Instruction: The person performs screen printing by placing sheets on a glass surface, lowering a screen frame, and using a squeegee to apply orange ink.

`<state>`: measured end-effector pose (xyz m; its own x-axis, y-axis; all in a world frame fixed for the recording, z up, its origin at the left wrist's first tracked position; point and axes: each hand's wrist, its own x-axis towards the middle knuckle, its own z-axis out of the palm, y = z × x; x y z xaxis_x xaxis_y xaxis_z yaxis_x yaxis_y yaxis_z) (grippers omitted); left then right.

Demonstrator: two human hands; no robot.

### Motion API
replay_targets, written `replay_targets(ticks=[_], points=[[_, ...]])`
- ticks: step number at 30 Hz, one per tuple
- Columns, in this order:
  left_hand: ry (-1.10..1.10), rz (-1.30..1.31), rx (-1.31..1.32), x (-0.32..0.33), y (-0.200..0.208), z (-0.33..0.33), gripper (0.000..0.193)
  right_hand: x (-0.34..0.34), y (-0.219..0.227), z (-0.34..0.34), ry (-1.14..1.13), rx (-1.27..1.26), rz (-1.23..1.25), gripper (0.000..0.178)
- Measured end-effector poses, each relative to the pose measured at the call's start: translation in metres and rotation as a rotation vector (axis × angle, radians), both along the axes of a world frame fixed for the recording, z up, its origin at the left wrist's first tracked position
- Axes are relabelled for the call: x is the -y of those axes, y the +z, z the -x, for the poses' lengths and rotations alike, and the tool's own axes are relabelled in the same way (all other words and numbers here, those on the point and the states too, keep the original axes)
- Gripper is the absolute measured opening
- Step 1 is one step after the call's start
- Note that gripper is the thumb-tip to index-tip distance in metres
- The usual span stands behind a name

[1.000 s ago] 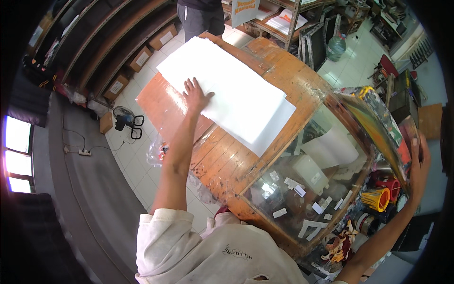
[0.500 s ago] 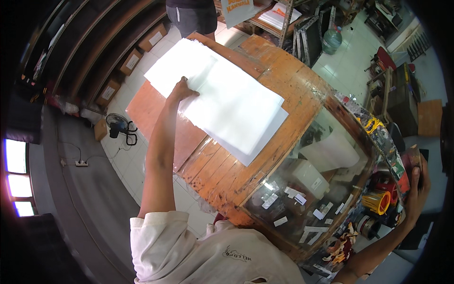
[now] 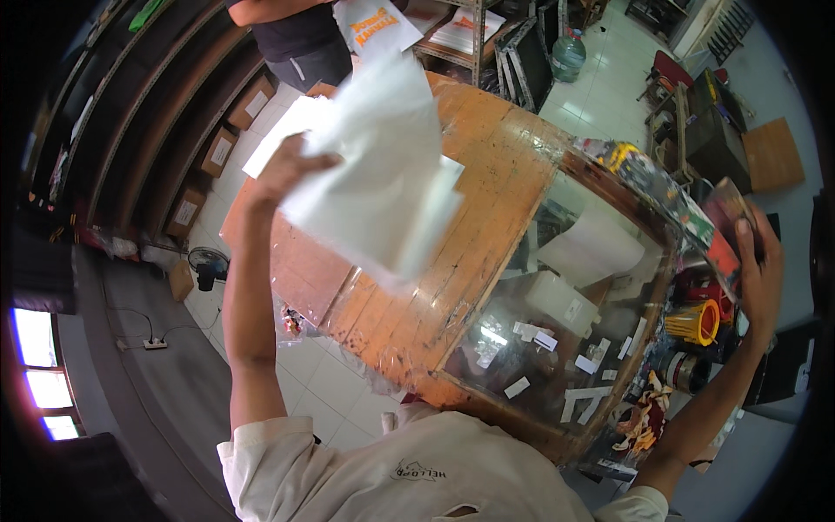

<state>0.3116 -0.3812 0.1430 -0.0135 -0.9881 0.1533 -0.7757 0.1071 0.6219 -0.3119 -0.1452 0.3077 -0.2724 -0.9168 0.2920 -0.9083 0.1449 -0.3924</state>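
Observation:
My left hand point(image 3: 291, 170) grips the edge of a thin white sheet point(image 3: 374, 165), its thumb laid over it. Lifted above the wooden table point(image 3: 409, 322), the sheet is blurred by motion. Under it, more white sheets point(image 3: 283, 130) lie on the table, mostly covered. Far to the right, my right hand point(image 3: 758, 261) has its fingers wrapped around a brown, block-like thing point(image 3: 731, 207), whose exact kind I cannot make out. Beside that hand runs a paint-smeared board edge point(image 3: 670, 191).
A glass panel point(image 3: 487, 391) set in the table has labels and a white box under it. Yellow point(image 3: 691, 322) and red containers crowd the right side. A person point(image 3: 304, 43) stands across the table, near a metal shelf. Dark shelving point(image 3: 165, 104) lines the left.
My left hand has raised the white sheet off the pile, and the sheet now sweeps through the air. The view has shifted slightly. My right hand keeps its hold.

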Motion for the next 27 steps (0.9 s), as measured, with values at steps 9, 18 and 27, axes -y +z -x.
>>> replay_targets(ticks=[9, 18, 27], points=[[-0.364, -0.191, -0.33, -0.061, 0.108, 0.024, 0.051, 0.015, 0.007, 0.003, -0.01, 0.086, 0.038, 0.058], [-0.281, -0.125, -0.04, -0.107, 0.194, 0.103, 0.034, 0.031, 0.013, 0.023, 0.082, -0.031, 0.048, 0.064], [-0.214, -0.199, -0.309, -0.05, 0.175, 0.072, 0.043, 0.042, 0.019, 0.033, 0.075, -0.072, 0.057, 0.054]])
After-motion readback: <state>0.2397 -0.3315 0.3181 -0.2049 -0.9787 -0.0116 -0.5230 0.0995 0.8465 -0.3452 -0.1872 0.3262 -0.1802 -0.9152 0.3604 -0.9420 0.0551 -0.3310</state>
